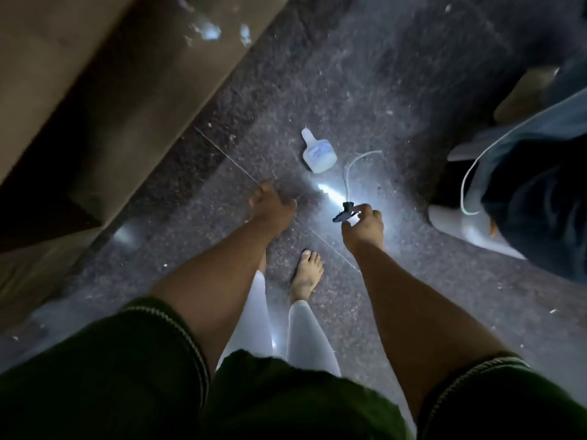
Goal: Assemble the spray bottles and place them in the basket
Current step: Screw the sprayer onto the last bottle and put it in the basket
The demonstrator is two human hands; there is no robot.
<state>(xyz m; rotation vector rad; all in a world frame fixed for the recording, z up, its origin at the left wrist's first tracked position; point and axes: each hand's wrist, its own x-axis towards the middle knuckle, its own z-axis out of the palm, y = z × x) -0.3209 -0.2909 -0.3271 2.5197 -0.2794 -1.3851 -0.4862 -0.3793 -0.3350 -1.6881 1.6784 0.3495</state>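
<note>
A small translucent white spray bottle body (317, 154) lies on its side on the speckled floor, neck pointing away from me, with no head on it. My right hand (363, 228) pinches a black spray head (344, 212) whose thin clear tube (359, 163) curves up toward the bottle. The head hangs just below and right of the bottle, apart from it. My left hand (270, 206) reaches down toward the floor left of the spray head, fingers loosely curled with nothing in them. No basket is in view.
A brown sofa or bench (95, 90) fills the left side. At the right sit a pale container (467, 227) and dark cloth with a thin cord (540, 185). My bare feet (306, 274) stand below the hands on the floor.
</note>
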